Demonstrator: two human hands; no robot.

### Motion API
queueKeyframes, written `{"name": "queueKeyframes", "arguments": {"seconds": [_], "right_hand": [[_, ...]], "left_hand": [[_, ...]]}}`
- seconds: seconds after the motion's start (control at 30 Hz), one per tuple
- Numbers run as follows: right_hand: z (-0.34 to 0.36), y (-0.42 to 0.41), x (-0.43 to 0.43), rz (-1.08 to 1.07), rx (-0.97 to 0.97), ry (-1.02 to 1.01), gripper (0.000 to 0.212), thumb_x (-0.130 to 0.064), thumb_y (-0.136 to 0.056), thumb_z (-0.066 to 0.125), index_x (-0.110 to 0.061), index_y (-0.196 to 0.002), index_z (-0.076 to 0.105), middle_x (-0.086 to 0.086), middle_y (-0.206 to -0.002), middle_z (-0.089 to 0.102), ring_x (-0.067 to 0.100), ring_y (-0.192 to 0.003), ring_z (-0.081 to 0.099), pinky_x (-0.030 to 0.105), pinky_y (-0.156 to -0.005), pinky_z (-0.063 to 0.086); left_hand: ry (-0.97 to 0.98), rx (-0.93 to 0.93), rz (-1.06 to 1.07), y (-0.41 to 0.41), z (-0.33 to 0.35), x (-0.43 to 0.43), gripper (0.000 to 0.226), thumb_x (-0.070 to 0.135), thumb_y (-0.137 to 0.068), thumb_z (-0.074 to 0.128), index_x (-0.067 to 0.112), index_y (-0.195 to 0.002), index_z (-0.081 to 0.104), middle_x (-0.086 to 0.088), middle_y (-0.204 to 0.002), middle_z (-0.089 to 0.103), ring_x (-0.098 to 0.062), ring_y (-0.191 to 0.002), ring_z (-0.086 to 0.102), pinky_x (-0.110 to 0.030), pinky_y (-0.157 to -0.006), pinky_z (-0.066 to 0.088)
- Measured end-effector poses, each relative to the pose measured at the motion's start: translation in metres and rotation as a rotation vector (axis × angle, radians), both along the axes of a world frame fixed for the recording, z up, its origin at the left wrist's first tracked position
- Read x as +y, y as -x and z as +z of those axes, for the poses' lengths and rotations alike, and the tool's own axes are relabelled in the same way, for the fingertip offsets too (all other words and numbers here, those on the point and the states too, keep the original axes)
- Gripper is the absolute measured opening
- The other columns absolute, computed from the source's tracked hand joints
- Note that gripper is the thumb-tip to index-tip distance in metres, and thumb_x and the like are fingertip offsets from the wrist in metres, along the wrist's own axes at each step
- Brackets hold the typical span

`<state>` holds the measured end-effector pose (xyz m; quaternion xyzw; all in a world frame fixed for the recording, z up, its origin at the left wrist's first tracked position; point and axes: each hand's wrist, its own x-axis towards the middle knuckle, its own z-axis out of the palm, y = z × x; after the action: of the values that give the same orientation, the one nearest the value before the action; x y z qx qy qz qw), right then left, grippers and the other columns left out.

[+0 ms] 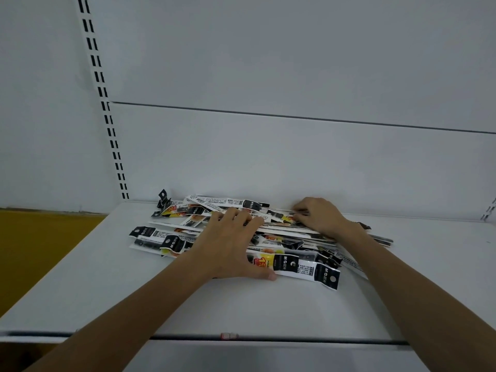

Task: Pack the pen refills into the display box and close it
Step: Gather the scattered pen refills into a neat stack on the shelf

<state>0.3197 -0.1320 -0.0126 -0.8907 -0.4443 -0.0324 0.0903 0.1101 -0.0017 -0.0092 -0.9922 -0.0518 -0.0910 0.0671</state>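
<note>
Under our palms, the refills (281, 240) are lying in a loose, overlapping pile on the shelf (107, 291).

1. Left hand (230, 242): we are laying it flat across the middle of the pile, fingers spread and reaching toward the far side, thumb stretched along the near edge beside a yellow-and-black packet. It is pressing down, not pinching.
2. Right hand (319, 216): we are resting it on the far right part of the pile, close to the back panel (268, 157), with the fingers curled down onto the packets. Whether they are pinching a packet cannot be told.
3. Long axis: most packets are lying left to right, roughly parallel to the shelf's front edge, so they are running across our forearms and not along them. A few at the far left are fanning out at an angle, and one is standing tilted near the slotted upright (107, 116).
4. Reach: both hands are touching the pile. The left is covering the centre and near edge, the right the far edge, so the pile is sitting between thumb and fingers from front to back.
5. Judgement: squaring the packets along that left-right axis is likely coming first.
6. Display box: it is not appearing in view, so we cannot say which way it lies from the hands.
</note>
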Motion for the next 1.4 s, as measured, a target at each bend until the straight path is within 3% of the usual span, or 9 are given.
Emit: {"name": "queueKeyframes", "arguments": {"seconds": [0.17,0.37,0.6,0.77,0.93,1.03,1.1,1.23,1.4], "right_hand": [[0.001,0.001,0.005,0.006,0.004,0.004,0.030,-0.021,-0.094,0.052,-0.015,-0.121,0.062,0.007,-0.125,0.057,0.026,-0.116,0.051,0.040,-0.097,0.042],[0.002,0.000,0.013,-0.030,-0.035,-0.096,0.022,-0.011,-0.091,0.055,-0.012,-0.107,0.070,0.005,-0.114,0.065,0.024,-0.109,0.056,0.037,-0.094,0.045],[0.008,-0.005,0.009,-0.053,-0.036,-0.265,0.014,-0.014,-0.091,0.056,-0.007,-0.098,0.066,0.005,-0.093,0.055,0.024,-0.095,0.053,0.030,-0.076,0.040],[0.042,0.038,0.008,0.149,0.211,-0.471,0.008,-0.022,-0.084,0.066,-0.015,-0.085,0.064,-0.005,-0.081,0.060,0.008,-0.076,0.054,0.018,-0.068,0.042],[0.049,0.081,0.033,0.344,0.528,-0.225,0.016,-0.016,-0.089,0.056,-0.022,-0.085,0.070,-0.003,-0.089,0.071,0.012,-0.088,0.065,0.023,-0.081,0.051],[0.047,0.069,0.040,0.240,0.399,-0.383,0.020,-0.016,-0.092,0.053,-0.019,-0.103,0.069,-0.005,-0.109,0.068,0.008,-0.099,0.059,0.021,-0.090,0.042],[0.042,0.059,0.047,0.173,0.314,-0.408,0.025,-0.021,-0.095,0.050,-0.014,-0.115,0.062,0.000,-0.121,0.062,0.012,-0.110,0.054,0.020,-0.090,0.037],[0.023,0.052,0.066,0.151,0.263,-0.119,0.046,-0.040,-0.097,0.041,-0.009,-0.131,0.048,0.009,-0.134,0.052,0.025,-0.120,0.048,0.033,-0.098,0.037],[0.018,0.057,0.082,0.191,0.212,0.028,0.042,-0.037,-0.100,0.032,-0.017,-0.133,0.049,0.006,-0.134,0.054,0.026,-0.121,0.047,0.035,-0.097,0.036]], "left_hand": [[0.003,0.000,0.005,0.002,0.000,0.000,0.107,0.091,-0.057,0.034,0.024,-0.140,0.018,0.002,-0.140,0.030,-0.021,-0.128,0.025,-0.042,-0.107,0.024],[-0.001,0.005,0.005,0.001,0.001,0.000,0.105,0.088,-0.060,0.036,0.022,-0.140,0.018,0.000,-0.140,0.031,-0.021,-0.128,0.025,-0.042,-0.106,0.024],[-0.042,-0.023,0.009,0.002,-0.001,0.005,0.112,0.094,-0.052,0.022,0.024,-0.140,0.019,0.001,-0.143,0.027,-0.020,-0.131,0.023,-0.041,-0.107,0.021],[-0.126,-0.224,-0.028,0.003,0.000,0.001,0.115,0.094,-0.052,0.026,0.017,-0.137,0.031,-0.015,-0.148,0.021,-0.032,-0.138,0.012,-0.058,-0.110,0.011],[-0.080,-0.241,-0.024,0.011,0.001,0.005,0.121,0.095,-0.052,0.026,0.022,-0.145,0.002,-0.015,-0.151,0.015,-0.030,-0.141,0.005,-0.055,-0.111,0.000],[-0.006,-0.138,0.067,0.021,0.003,0.015,0.124,0.097,-0.046,0.017,0.025,-0.143,-0.015,-0.004,-0.155,0.004,-0.021,-0.142,-0.006,-0.050,-0.113,-0.008],[0.015,-0.112,0.087,0.028,0.003,0.023,0.126,0.097,-0.042,0.004,0.025,-0.145,-0.006,-0.001,-0.155,0.000,-0.018,-0.141,-0.010,-0.048,-0.113,-0.009],[0.209,-0.145,0.113,0.040,0.006,0.033,0.121,0.093,-0.046,-0.009,0.028,-0.145,0.013,0.003,-0.155,0.008,-0.013,-0.141,-0.004,-0.043,-0.114,-0.007],[0.215,-0.132,0.158,0.050,-0.001,0.057,0.122,0.096,-0.047,-0.006,0.026,-0.142,0.024,0.002,-0.152,0.019,-0.015,-0.140,0.007,-0.047,-0.114,0.008]]}}
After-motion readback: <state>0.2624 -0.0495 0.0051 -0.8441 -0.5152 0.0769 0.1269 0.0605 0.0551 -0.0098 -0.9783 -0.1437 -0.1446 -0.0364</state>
